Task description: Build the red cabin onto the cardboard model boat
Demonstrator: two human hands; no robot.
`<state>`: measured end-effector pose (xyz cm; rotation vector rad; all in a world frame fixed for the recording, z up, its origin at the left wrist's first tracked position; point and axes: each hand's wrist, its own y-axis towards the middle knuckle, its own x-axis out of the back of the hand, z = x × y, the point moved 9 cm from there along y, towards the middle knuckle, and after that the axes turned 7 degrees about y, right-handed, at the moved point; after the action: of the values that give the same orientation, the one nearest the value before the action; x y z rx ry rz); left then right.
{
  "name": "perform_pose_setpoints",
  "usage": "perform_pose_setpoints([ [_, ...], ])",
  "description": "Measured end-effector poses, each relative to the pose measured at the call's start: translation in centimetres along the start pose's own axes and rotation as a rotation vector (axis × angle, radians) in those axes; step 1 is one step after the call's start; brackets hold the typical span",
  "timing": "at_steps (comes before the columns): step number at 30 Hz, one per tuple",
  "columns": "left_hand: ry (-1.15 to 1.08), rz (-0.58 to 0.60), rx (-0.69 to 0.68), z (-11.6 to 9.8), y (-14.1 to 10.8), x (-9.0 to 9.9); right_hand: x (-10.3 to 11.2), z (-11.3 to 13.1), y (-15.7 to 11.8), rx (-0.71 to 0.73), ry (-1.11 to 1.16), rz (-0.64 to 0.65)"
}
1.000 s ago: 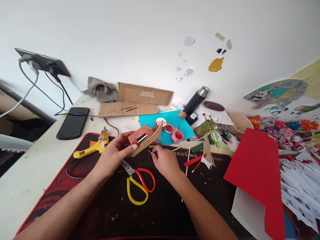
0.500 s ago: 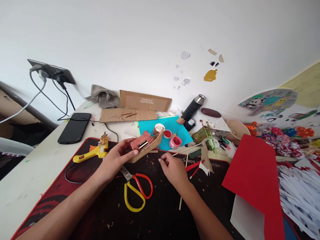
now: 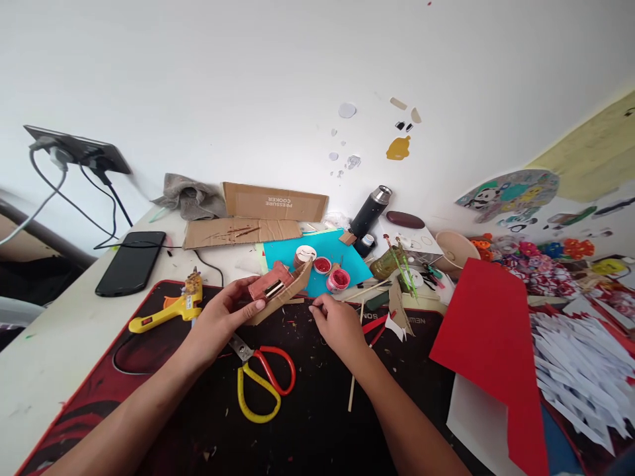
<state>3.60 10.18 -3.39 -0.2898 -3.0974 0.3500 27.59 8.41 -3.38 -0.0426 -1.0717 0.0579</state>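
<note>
My left hand (image 3: 221, 324) is closed around a small cardboard model (image 3: 269, 279), painted reddish-brown on top with a dark and white slot, and with a bare cardboard strip along its near side. To its right, my right hand (image 3: 340, 327) hovers over the dark mat (image 3: 307, 436), thumb and forefinger pinched together. What it pinches, if anything, cannot be made out. Below the left hand lie scissors (image 3: 260, 396) with yellow and red handles. A yellow glue gun (image 3: 169, 314) lies left of that hand. Open paint pots (image 3: 338, 280) stand on a blue sheet (image 3: 278, 250) behind the model.
A phone (image 3: 131, 264) lies on the left. Cardboard pieces (image 3: 275, 201), a grey cloth (image 3: 191, 195) and a black flask (image 3: 370, 211) are along the wall. Paintbrushes (image 3: 404, 264) stand in a jar. Red card (image 3: 489, 337) and white paper strips (image 3: 580, 370) lie on the right.
The whole view has shifted slightly, with most things now further left in the picture. My left hand keeps its hold on the cardboard model, and my right hand stays pinched.
</note>
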Motion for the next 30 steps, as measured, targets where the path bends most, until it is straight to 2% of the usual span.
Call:
perform_pose_setpoints([
  [4, 0.015, 0.002, 0.012, 0.4, 0.1, 0.1, 0.3, -0.4, 0.0, 0.007, 0.1, -0.042],
  [10, 0.027, 0.007, 0.008, 0.2, 0.1, -0.2, 0.3, -0.7, -1.3, 0.022, 0.489, -0.086],
  [18, 0.116, 0.046, -0.045, -0.2, -0.5, -1.4, -2.8, 1.4, -2.3, -0.039, 1.099, 0.117],
  [23, 0.252, 0.02, -0.119, -0.3, -1.1, -1.9, -3.8, 2.7, -2.3, -0.038, 1.263, 0.17],
  [30, 0.473, -0.019, -0.33, -1.2, -2.4, -2.4, -4.0, 2.8, -2.3, -0.079, 1.365, 0.164],
])
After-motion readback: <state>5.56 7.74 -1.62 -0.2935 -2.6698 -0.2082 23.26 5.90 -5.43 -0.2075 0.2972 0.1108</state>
